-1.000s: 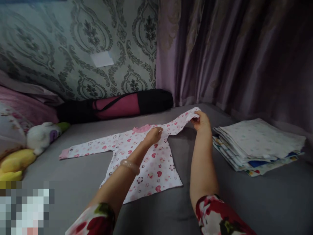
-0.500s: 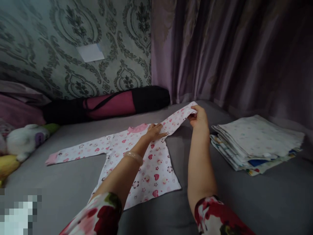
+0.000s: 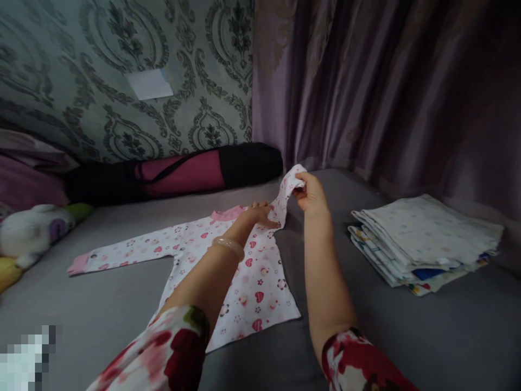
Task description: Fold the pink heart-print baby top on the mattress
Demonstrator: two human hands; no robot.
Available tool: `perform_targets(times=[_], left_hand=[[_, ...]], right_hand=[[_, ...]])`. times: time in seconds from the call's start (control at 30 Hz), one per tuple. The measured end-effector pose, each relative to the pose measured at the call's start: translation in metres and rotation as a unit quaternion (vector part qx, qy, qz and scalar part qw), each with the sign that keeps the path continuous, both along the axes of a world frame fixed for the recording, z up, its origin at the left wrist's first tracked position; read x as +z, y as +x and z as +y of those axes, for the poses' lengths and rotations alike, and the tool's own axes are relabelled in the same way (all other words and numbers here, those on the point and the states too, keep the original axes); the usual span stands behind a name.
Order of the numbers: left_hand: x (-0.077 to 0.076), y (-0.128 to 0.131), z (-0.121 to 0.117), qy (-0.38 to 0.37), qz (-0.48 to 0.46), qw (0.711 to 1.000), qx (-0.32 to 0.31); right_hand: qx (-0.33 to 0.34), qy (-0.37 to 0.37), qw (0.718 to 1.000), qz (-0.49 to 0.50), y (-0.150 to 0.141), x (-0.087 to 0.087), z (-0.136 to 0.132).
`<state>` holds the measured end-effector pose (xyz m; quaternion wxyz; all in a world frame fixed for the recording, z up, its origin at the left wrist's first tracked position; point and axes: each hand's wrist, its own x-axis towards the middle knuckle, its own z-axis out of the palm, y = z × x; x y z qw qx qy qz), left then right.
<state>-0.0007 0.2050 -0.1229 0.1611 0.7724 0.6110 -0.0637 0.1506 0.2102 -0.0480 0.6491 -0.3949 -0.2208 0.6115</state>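
The right hand (image 3: 312,193), fingers clamped on the heart-print top's (image 3: 260,282) sleeve (image 3: 287,189), has swung inward, apparently folding it; the left hand (image 3: 259,215) presses, fingers spread.

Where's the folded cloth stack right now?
In the head view, the stack lies on the grey sheet at far right, right of the right hand holding the shirt sleeve, in front of the purple curtain.
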Motion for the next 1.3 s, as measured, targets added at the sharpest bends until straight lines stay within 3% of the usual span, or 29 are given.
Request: perform_targets(times=[0.2, 0.3, 0.37, 0.47, 0.57, 0.67, 0.77, 0.9, 0.97, 1.03, 1.13, 1.3], left_hand=[[0.000, -0.006, -0.011, 0.038, -0.065, 0.997, -0.001], [0.000, -0.024, -0.028, 0.094, -0.178, 0.979, 0.011], [0.001, -0.042, -0.045, 0.114, -0.278, 0.952, 0.059], [-0.003, -0.071, -0.076, 0.092, -0.435, 0.873, 0.200], [-0.013, -0.092, -0.101, 0.082, -0.585, 0.745, 0.309], [-0.022, -0.103, -0.112, 0.058, -0.677, 0.629, 0.377], [-0.024, -0.108, -0.111, 0.017, -0.719, 0.565, 0.404], [-0.018, -0.113, -0.107, -0.007, -0.741, 0.538, 0.402], [-0.015, -0.116, -0.106, -0.010, -0.745, 0.532, 0.403], [-0.013, -0.117, -0.106, -0.018, -0.748, 0.520, 0.412], [-0.011, -0.116, -0.107, -0.017, -0.749, 0.507, 0.426], [-0.012, -0.114, -0.107, 0.047, -0.704, 0.527, 0.474]], right_hand=[[0.008, -0.001, 1.000, -0.009, -0.006, 0.001, -0.003], [0.008, 0.004, 1.000, -0.011, -0.008, 0.001, -0.003], [0.013, 0.012, 1.000, -0.016, -0.010, 0.000, -0.004], [0.024, 0.020, 0.999, -0.034, -0.020, -0.001, -0.005], [0.044, 0.034, 0.996, -0.075, -0.039, -0.004, -0.008], [0.074, 0.064, 0.984, -0.151, -0.067, -0.010, -0.017], [0.125, 0.104, 0.956, -0.242, -0.097, -0.022, -0.032], [0.352, 0.140, 0.886, -0.267, -0.122, -0.039, -0.053], [0.426, 0.138, 0.856, -0.257, -0.123, -0.043, -0.056], [0.415, 0.131, 0.861, -0.262, -0.116, -0.043, -0.051], [0.342, 0.104, 0.895, -0.268, -0.093, -0.036, -0.035], [0.199, 0.050, 0.953, -0.224, -0.048, -0.028, -0.008]])
